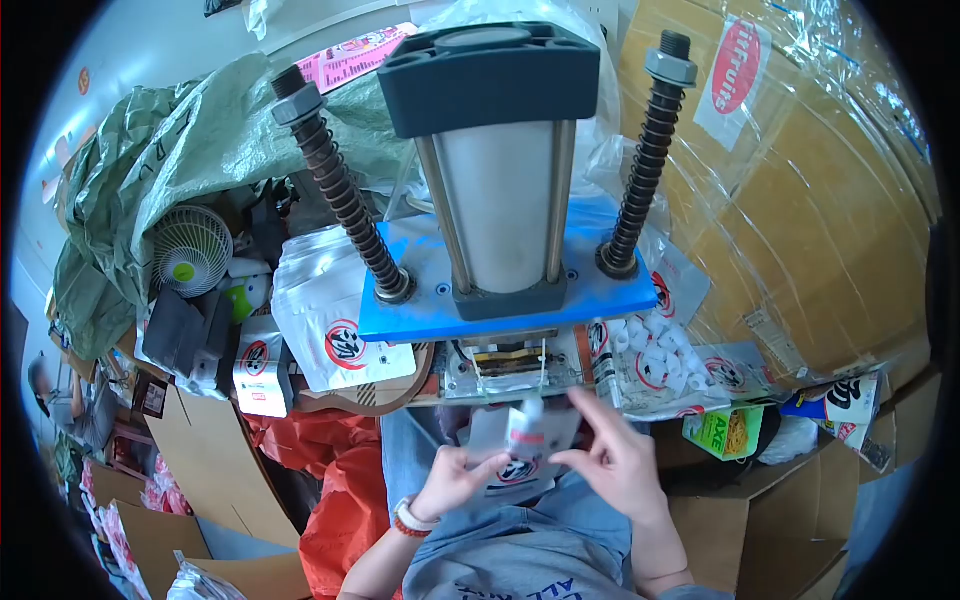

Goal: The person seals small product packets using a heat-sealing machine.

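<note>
My left hand (460, 482) is closed at the lower edge of a printed pouch (507, 445) with a white spout, in front of the press and over my lap; the pouch is partly blurred. Just right of it is my right hand (612, 455), its thumb and fingers apart with nothing between them. Beyond both hands stands the press, with a grey cylinder (497, 200) on a blue plate (410, 312). Under the plate, a metal fixture (510, 366) shows partly.
White caps (655, 350) lie in a tray at the right of the press. Flat silver pouches (325, 300) are stacked at its left. Spring rods (345, 190) flank the cylinder. A large carton (820, 220) fills the right side. A person (75, 405) is at the far left.
</note>
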A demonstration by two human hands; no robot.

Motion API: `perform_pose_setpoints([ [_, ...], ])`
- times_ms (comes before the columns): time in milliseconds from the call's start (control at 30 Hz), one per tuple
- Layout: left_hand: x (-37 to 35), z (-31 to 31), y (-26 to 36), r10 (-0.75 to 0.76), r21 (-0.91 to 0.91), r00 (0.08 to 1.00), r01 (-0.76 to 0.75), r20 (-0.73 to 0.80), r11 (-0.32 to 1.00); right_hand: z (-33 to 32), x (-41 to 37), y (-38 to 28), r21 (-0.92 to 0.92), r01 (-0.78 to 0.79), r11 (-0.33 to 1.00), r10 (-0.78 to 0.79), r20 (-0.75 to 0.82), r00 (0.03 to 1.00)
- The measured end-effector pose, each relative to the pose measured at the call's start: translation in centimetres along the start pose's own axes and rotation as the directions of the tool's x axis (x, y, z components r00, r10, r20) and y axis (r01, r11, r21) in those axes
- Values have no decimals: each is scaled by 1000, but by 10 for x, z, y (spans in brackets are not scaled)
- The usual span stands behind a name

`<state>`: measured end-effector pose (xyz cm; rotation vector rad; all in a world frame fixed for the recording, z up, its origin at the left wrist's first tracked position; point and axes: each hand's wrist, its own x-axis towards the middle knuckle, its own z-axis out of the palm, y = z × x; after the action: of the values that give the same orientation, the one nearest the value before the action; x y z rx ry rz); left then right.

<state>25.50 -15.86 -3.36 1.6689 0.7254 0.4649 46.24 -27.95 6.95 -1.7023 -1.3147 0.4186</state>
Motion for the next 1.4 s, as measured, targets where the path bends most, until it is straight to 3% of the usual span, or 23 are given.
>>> perform_pose_setpoints([
  [100,28,1,12,-263,-525,964,206,-36,826,-27,-12,12,103,-3,995,34,-301,953],
  [133,38,-3,21,-298,-575,954,234,-18,784,-35,-4,12,-122,54,991,-98,-390,916],
  [167,48,-7,31,-325,-621,946,256,1,741,-36,11,20,-123,50,991,-95,-389,917],
  [233,60,-9,19,-356,-619,934,293,24,729,-24,40,55,-632,-68,772,-239,-387,890],
  [333,62,-5,24,-362,-625,932,269,-24,733,-15,39,100,-649,-52,759,-36,-122,992],
  [367,63,-13,24,-314,-486,948,251,-52,837,-21,33,85,-513,-214,831,257,14,966],
  [433,60,-34,15,-175,-311,953,93,-247,946,-18,16,83,-509,-132,851,183,51,982],
  [467,61,-53,15,42,105,893,6,-448,994,-20,8,83,-511,-48,858,101,76,992],
  [500,59,-74,14,309,510,791,5,-529,860,-25,3,81,-487,21,873,21,80,997],
  [567,50,-106,-10,319,894,841,368,-437,254,-33,1,91,-336,10,942,14,68,998],
  [600,44,-120,-35,196,870,898,295,-394,396,-36,-1,95,-183,-7,983,16,47,999],
  [633,33,-119,-39,206,898,922,237,-329,371,-44,2,89,41,-203,978,199,93,976],
  [667,24,-119,-43,218,925,943,168,-252,341,-47,1,109,106,-181,978,180,26,983],
  [700,19,-121,-59,484,958,851,70,-203,279,-46,-5,127,172,-166,971,176,-45,983],
  [767,1,-111,-37,430,747,814,7,-390,664,-40,-3,94,196,-142,970,176,-173,969],
  [833,-16,-99,-1,288,648,845,89,-451,756,-33,-6,44,325,97,941,58,-436,898],
  [867,-19,-89,11,307,609,838,37,-452,793,-38,-13,28,148,179,973,-118,-350,929],
  [967,-27,-51,43,505,666,797,-182,-331,723,-10,-8,-13,-301,536,789,-589,-123,798],
  [1067,-34,-29,76,559,704,819,-322,-128,633,17,-7,-16,-293,691,661,-691,123,712],
  [1167,-47,-34,96,629,513,770,-585,108,628,-11,-27,-48,-262,758,598,-781,21,624],
  [1200,-45,-32,103,630,382,765,-625,130,680,-13,-31,-51,-158,722,674,-734,-31,678],
  [1300,-16,-13,58,268,256,952,-298,146,920,3,-10,-10,-196,361,912,-361,37,932],
  [1400,12,8,24,-205,-299,979,194,-4,934,-10,-1,-5,-267,232,936,-258,-68,964],
])
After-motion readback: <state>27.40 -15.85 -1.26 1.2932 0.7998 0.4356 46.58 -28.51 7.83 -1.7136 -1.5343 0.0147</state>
